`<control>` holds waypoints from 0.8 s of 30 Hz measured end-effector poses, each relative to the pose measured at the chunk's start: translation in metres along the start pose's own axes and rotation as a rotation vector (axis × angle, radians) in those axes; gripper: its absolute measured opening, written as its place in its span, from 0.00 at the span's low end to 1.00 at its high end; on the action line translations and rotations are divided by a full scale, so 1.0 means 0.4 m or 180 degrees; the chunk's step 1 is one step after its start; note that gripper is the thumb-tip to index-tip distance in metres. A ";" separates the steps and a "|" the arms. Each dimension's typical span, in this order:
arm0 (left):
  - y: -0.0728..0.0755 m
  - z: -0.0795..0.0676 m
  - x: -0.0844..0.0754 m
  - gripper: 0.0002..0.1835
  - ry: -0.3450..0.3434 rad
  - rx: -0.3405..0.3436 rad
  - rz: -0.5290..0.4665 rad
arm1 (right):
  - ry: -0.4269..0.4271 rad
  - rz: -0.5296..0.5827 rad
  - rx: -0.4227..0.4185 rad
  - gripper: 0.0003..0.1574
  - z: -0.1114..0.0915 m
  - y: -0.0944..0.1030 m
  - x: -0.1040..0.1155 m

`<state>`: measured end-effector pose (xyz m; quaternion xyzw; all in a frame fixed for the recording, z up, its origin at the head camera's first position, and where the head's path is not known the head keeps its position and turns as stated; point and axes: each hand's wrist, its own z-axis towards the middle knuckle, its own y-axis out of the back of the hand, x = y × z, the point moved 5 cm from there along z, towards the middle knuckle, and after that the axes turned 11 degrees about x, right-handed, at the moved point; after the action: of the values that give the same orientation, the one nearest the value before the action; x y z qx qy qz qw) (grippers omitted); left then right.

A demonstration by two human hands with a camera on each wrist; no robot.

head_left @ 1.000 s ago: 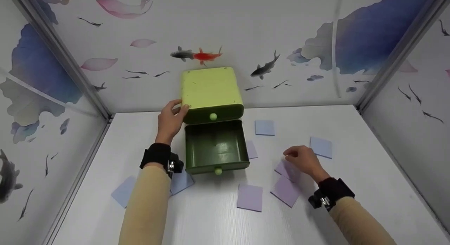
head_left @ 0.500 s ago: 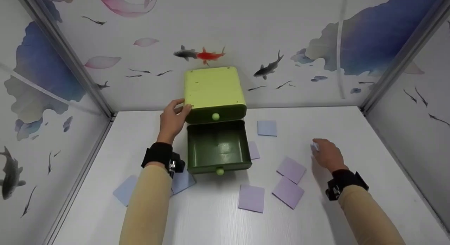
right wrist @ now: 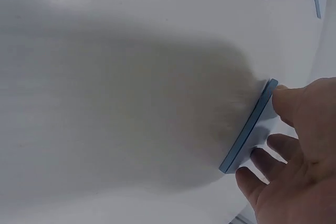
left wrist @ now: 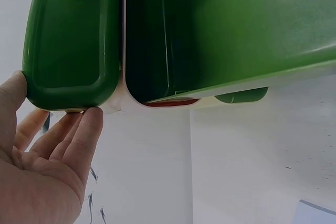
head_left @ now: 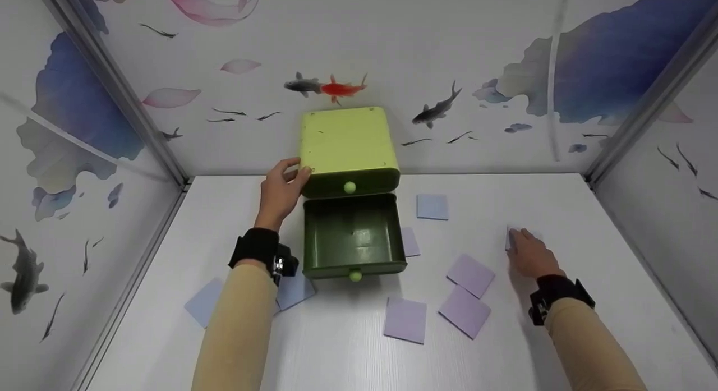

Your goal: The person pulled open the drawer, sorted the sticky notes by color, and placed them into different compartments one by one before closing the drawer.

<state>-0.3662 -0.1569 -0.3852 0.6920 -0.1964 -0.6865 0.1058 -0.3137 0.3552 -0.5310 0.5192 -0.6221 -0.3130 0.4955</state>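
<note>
A green two-drawer box (head_left: 348,138) stands against the back wall, its upper drawer closed. The lower drawer (head_left: 353,234) is pulled out, with no contents showing inside. My left hand (head_left: 281,192) grips the box's front left corner, thumb at the top edge and fingers along the side, as the left wrist view shows. Off to the right, my right hand (head_left: 535,253) holds a blue sticky note pad (right wrist: 247,129) between thumb and fingers, low over the table. In the head view this hand covers most of that pad.
Purple sticky note pads (head_left: 405,320) lie right of and in front of the drawer, two of them edge to edge. Another blue pad (head_left: 432,206) lies right of the box. Two more blue pads (head_left: 203,302) lie around my left forearm. Printed walls enclose the white table (head_left: 348,363).
My right hand has moved right from above the purple pads to the blue pad and taken hold of it. The left hand keeps its place on the box. The view has shifted slightly.
</note>
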 end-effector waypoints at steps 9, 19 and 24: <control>-0.002 0.002 -0.001 0.27 -0.0058 -0.0019 0.0027 | -0.0007 -0.0299 -0.0390 0.32 -0.018 0.016 0.024; -0.002 0.001 -0.004 0.28 -0.0063 -0.0055 0.0081 | -0.0079 0.0099 -0.0087 0.31 -0.005 0.011 0.004; -0.003 0.002 -0.002 0.27 -0.0033 -0.0046 0.0047 | -0.0146 0.0086 -0.0133 0.37 -0.006 0.007 -0.006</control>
<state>-0.3669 -0.1553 -0.3850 0.6862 -0.1971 -0.6907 0.1149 -0.3122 0.3586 -0.5286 0.4930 -0.6335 -0.3311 0.4960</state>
